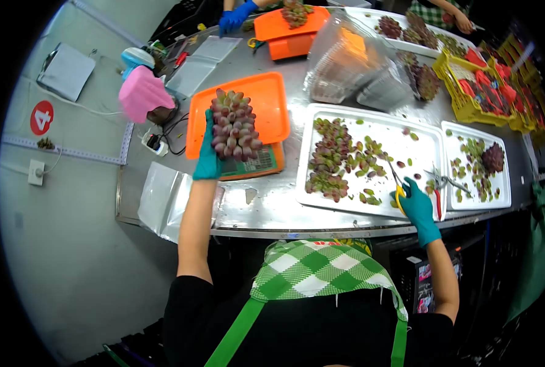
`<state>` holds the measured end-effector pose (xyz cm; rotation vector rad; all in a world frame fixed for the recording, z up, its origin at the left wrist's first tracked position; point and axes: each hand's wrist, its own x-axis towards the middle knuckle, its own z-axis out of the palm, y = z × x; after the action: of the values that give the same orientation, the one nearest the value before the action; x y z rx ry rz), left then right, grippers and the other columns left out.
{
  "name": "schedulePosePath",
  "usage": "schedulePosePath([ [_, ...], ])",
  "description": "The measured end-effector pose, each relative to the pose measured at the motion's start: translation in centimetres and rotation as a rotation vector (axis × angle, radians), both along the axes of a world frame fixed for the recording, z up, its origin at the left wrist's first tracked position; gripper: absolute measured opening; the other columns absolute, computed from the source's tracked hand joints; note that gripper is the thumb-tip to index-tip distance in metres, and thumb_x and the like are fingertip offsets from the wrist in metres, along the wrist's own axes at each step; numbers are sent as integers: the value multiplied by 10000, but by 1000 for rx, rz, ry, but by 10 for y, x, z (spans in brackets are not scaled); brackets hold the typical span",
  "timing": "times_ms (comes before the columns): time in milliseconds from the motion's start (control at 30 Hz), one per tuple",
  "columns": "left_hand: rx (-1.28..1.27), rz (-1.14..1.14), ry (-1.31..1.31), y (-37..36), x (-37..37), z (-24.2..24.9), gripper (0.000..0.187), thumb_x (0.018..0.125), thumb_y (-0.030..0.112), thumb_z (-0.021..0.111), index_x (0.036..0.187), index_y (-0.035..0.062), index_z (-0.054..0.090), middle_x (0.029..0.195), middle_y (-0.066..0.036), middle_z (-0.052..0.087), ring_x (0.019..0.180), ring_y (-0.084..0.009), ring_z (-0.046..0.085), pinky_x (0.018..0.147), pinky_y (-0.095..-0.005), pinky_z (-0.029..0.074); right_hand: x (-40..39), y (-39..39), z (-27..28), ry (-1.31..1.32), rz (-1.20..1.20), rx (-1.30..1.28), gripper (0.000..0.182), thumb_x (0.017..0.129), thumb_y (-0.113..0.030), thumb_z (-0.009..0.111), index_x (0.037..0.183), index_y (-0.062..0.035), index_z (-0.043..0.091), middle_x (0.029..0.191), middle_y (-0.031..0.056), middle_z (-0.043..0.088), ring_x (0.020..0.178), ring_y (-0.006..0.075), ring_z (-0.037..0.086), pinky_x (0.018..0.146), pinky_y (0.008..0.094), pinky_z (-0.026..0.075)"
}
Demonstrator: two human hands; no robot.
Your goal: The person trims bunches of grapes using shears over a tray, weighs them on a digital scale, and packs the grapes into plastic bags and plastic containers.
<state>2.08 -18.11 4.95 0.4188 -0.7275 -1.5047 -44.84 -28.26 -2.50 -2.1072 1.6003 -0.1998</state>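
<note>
In a teal glove, my left hand (207, 150) holds a plump purple-green succulent (235, 125) by its left side, over the orange tray (272, 98) of a scale (254, 164). My right hand (417, 207), also gloved in teal, is closed on yellow-handled scissors (399, 191). Their blades point away from me, above the near right part of a white tray (358, 211). That tray carries succulent rosettes (330, 150) on its left and loose leaves around its middle. Beside my right hand lie red-handled pliers (437, 199).
A smaller white tray (499, 199) with leaves stands at the right. Clear plastic containers (339, 67) are stacked behind. A yellow crate (474, 107) sits back right. Plastic bags (162, 196) lie at the near left edge. A co-worker's blue-gloved hand (235, 18) is across the table.
</note>
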Motion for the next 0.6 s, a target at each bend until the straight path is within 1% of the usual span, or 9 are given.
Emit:
schedulePosePath([
  [33,-105,-205,88,-13,23,-1,486,911,385,283,1303,99,262,1260,-86,387,1090,-225,446,917,-353,401,-1,1,-10,21,-22,5,549,725,-382,618,1161,-96,444,934,88,632,784,276,615,666,357,481],
  [100,327,271,-124,9,48,13,450,906,351,358,1270,88,331,1202,-84,454,1000,-200,520,834,-319,472,-5,3,-28,90,-42,-2,555,737,-381,590,1165,-75,411,921,102,632,745,292,612,635,376,477],
  [167,440,257,-151,1,146,-47,440,899,345,388,1254,87,361,1166,-87,487,956,-189,547,812,-306,483,-1,7,-29,122,-44,20,543,746,-387,576,1156,-71,412,896,106,635,757,306,607,656,393,465],
  [233,423,-1,-26,-10,201,-78,407,862,348,466,1168,80,442,1056,-69,538,868,-157,568,751,-287,488,2,11,-31,138,-39,55,530,754,-394,565,1147,-71,416,888,113,636,778,311,604,722,416,438],
  [267,341,-249,109,-14,215,-82,384,828,354,529,1089,74,508,964,-49,572,801,-130,575,702,-275,487,8,14,-23,146,-61,83,522,756,-391,562,1142,-71,419,897,111,635,791,304,604,760,410,424],
  [333,375,-302,46,-19,212,-69,378,815,350,558,1062,64,536,940,-45,585,794,-119,576,700,-264,479,16,18,-16,186,-75,91,519,759,-389,559,1144,-72,419,896,108,636,806,298,603,787,402,415],
  [433,708,304,-536,-20,127,10,430,877,317,455,1215,52,422,1147,-91,524,973,-167,556,844,-271,457,18,19,-19,117,-114,94,523,753,-368,574,1154,-72,415,946,97,628,850,279,600,824,406,397],
  [533,593,98,-564,-36,146,-8,426,876,321,452,1204,50,436,1178,-88,505,1022,-160,530,868,-267,440,21,16,-23,121,-120,77,537,747,-340,588,1167,-61,403,997,96,613,880,262,597,823,396,404],
  [600,540,155,-633,-36,146,-15,443,846,386,490,1137,53,505,1081,-56,558,921,-120,554,787,-242,449,22,15,-27,119,-95,53,546,743,-312,597,1177,-51,393,1014,104,604,889,256,594,803,386,420],
])
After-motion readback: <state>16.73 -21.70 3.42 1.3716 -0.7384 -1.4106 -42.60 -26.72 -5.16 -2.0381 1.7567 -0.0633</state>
